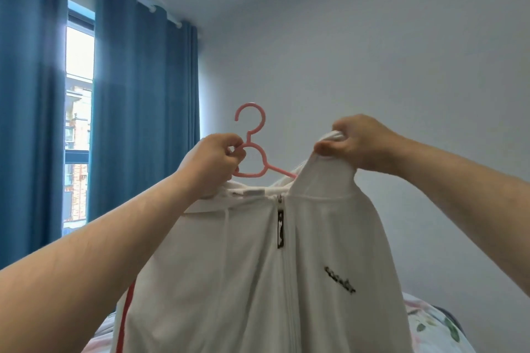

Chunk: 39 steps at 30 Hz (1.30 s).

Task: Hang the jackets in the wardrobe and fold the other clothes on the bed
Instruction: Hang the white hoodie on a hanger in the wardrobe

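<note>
Both of your forearms reach up and forward from the lower corners of the view, converging toward the middle at about head height. Your left hand (213,165) has its fingers curled around the round loop of the pink hanger (252,146), just under the neck, so it grips the hanger firmly. Your right hand (360,143) is raised a little higher and pinches a bunched fold of the white jacket (258,266) at its collar, thumb pressed against the fabric with the fingers wrapped over the top. The hanger stands roughly upright, its hook pointing up with the opening to your left, and its right arm slopes down to the right and disappears under the lifted collar fabric. The jacket hangs in front of you with its long axis vertical, front facing you, the zipper (280,226) running straight down the middle with a dark pull tab near the top and small dark script on the chest to your right. A red stripe runs down its left edge. Its lower part drops out of view over the floral bedding (436,324). Blue curtains (143,109) flank a window (79,123) on your left, with a pale wall (372,66) ahead.
</note>
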Motion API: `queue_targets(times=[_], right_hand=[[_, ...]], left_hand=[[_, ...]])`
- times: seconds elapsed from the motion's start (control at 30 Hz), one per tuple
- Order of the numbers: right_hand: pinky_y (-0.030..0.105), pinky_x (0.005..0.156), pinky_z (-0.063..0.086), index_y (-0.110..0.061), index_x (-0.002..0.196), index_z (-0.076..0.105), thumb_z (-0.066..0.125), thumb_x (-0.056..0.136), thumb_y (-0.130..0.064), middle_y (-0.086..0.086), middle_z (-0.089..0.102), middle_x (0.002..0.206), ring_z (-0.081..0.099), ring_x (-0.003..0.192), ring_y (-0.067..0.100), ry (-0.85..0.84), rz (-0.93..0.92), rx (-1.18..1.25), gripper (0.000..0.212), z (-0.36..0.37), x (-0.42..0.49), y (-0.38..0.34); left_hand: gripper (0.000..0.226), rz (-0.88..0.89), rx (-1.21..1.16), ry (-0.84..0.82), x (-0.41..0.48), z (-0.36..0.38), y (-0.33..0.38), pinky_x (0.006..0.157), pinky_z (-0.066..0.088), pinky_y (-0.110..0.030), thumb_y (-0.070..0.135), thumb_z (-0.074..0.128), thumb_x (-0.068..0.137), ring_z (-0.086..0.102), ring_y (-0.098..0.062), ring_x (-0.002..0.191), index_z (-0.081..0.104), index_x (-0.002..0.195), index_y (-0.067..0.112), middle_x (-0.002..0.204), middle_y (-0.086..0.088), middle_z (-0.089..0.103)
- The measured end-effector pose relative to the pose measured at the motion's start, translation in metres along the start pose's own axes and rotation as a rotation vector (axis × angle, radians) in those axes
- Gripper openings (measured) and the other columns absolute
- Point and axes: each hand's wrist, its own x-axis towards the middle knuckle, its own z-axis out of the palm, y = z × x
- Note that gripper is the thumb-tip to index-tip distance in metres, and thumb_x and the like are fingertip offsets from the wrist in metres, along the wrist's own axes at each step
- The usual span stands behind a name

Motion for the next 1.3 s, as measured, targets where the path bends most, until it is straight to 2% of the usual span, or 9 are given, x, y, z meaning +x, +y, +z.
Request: queue_targets(times=[0.27, 0.4, 0.57, 0.77, 0.87, 0.93, 1.0, 1.1, 1.3], right_hand=[[0.024, 0.074, 0.038, -0.03, 0.125, 0.045, 0.077, 0.074, -0.054, -0.01, 0.049, 0.101, 0.049, 0.085, 0.014, 0.079, -0.085, -0.137, 0.065, 0.012, -0.051, 0.009], [0.008, 0.062, 0.036, -0.026, 0.086, 0.055, 0.08, 0.079, -0.028, -0.011, 0.058, 0.086, 0.055, 0.069, 0.003, 0.177, 0.046, 0.153, 0.027, 0.03, -0.08, 0.005], [0.021, 0.049, 0.051, -0.01, 0.069, 0.064, 0.073, 0.085, -0.004, -0.001, 0.066, 0.055, 0.062, 0.048, 0.009, 0.042, 0.356, 0.66, 0.02, 0.074, -0.123, 0.0], [0.017, 0.059, 0.046, -0.02, 0.07, 0.067, 0.071, 0.087, -0.025, -0.008, 0.067, 0.063, 0.059, 0.058, 0.001, -0.115, 0.35, 0.313, 0.019, 0.088, -0.14, 0.01], [0.017, 0.056, 0.038, -0.019, 0.071, 0.064, 0.069, 0.086, -0.026, -0.008, 0.06, 0.063, 0.052, 0.057, 0.005, 0.338, 0.09, 0.146, 0.018, 0.054, -0.122, 0.018], [0.028, 0.077, 0.047, -0.02, 0.102, 0.069, 0.072, 0.086, -0.028, -0.003, 0.064, 0.096, 0.057, 0.079, 0.01, 0.454, -0.016, 0.053, 0.018, 0.03, -0.1, 0.025], [0.033, 0.091, 0.046, -0.021, 0.127, 0.061, 0.068, 0.089, -0.04, -0.002, 0.058, 0.117, 0.057, 0.102, 0.017, 0.116, 0.079, 0.066, 0.043, 0.011, -0.077, 0.03], [0.025, 0.077, 0.046, -0.027, 0.101, 0.07, 0.057, 0.094, -0.051, -0.012, 0.067, 0.098, 0.062, 0.092, 0.012, -0.407, 0.191, 0.077, 0.029, 0.007, -0.062, 0.025], [0.024, 0.057, 0.036, -0.022, 0.068, 0.06, 0.054, 0.1, -0.037, -0.01, 0.058, 0.068, 0.051, 0.063, 0.007, -0.273, 0.17, 0.141, 0.036, 0.026, -0.061, 0.022]], left_hand=[[0.017, 0.01, 0.194, 0.177, 0.011, 0.018, 0.017, 0.069, 0.055, -0.037, 0.028, 0.052, 0.097, 0.064, -0.02, 0.075, 0.068, 0.1, 0.023, 0.081, 0.009, 0.067], [0.017, -0.01, 0.188, 0.175, 0.012, 0.03, 0.022, 0.076, 0.058, -0.042, 0.026, 0.053, 0.098, 0.064, -0.022, 0.08, 0.068, 0.103, 0.02, 0.092, 0.003, 0.069], [0.014, -0.046, 0.115, 0.165, 0.008, 0.037, 0.025, 0.076, 0.059, -0.043, 0.026, 0.056, 0.097, 0.066, -0.022, 0.079, 0.069, 0.098, 0.02, 0.092, 0.0, 0.071], [0.011, -0.037, -0.02, 0.102, 0.004, 0.04, 0.033, 0.079, 0.06, -0.045, 0.024, 0.06, 0.097, 0.069, -0.023, 0.08, 0.068, 0.1, 0.017, 0.088, -0.001, 0.07], [0.006, 0.003, -0.095, 0.057, 0.001, 0.04, 0.037, 0.077, 0.061, -0.045, 0.022, 0.061, 0.096, 0.07, -0.017, 0.072, 0.065, 0.092, 0.022, 0.078, 0.001, 0.069], [0.007, 0.021, -0.121, 0.04, -0.003, 0.041, 0.041, 0.076, 0.061, -0.044, 0.022, 0.061, 0.096, 0.069, -0.016, 0.07, 0.064, 0.09, 0.023, 0.075, 0.002, 0.069], [0.009, 0.029, -0.131, 0.031, -0.007, 0.043, 0.047, 0.076, 0.061, -0.046, 0.021, 0.061, 0.096, 0.07, -0.019, 0.07, 0.066, 0.089, 0.021, 0.074, -0.001, 0.07], [0.012, 0.035, -0.157, 0.022, -0.011, 0.05, 0.06, 0.075, 0.059, -0.048, 0.018, 0.061, 0.096, 0.07, -0.024, 0.071, 0.069, 0.091, 0.011, 0.075, -0.008, 0.071], [0.015, 0.132, -0.119, -0.004, -0.014, 0.053, 0.065, 0.081, 0.059, -0.043, 0.021, 0.064, 0.095, 0.069, -0.02, 0.077, 0.069, 0.099, 0.008, 0.085, -0.007, 0.072]])
